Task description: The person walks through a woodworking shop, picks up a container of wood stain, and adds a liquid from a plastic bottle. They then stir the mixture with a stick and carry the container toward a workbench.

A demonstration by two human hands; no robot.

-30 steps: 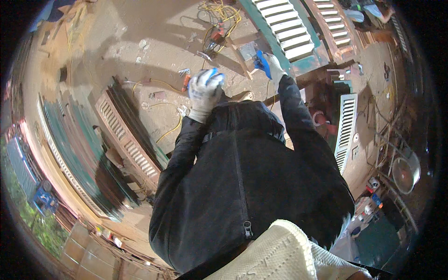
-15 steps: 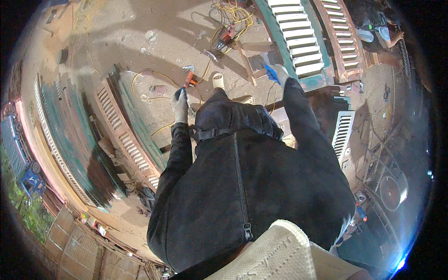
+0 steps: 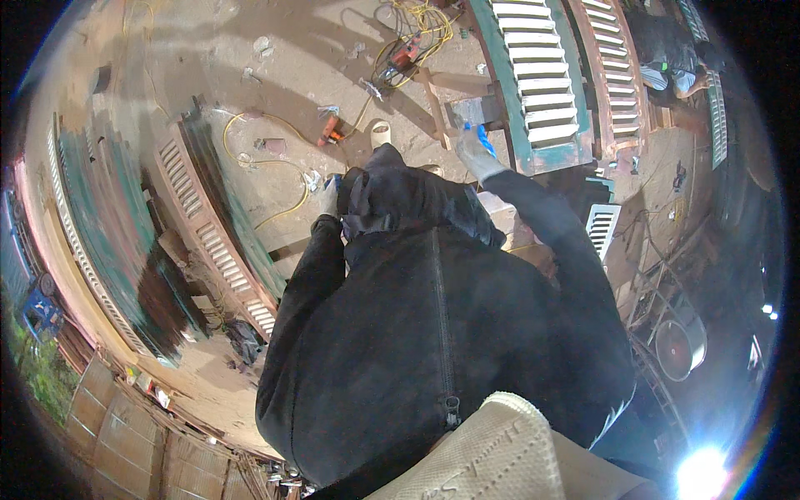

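Note:
My right hand (image 3: 475,150), in a white glove with blue fingertips, reaches out to the near edge of a green and brown louvered shutter (image 3: 533,83) lying flat ahead, beside a grey wooden block (image 3: 471,111). Whether it grips anything cannot be told. My left hand (image 3: 330,194), also gloved, is drawn in close to my chest and mostly hidden behind the collar of my black jacket (image 3: 433,317). What it holds is not visible. A pale mask (image 3: 492,454) fills the lower edge.
More louvered shutters (image 3: 212,246) lean in a stack at the left. An orange power tool (image 3: 331,131), a yellow cable (image 3: 283,167) and a tangle of cords with a red tool (image 3: 406,52) lie on the dusty floor. Another person (image 3: 667,50) crouches at upper right. A metal pan (image 3: 679,346) stands right.
My left hand has dropped from out in front to close against my chest. The view has swung so the floor and the stacked shutters at the left fill more of it.

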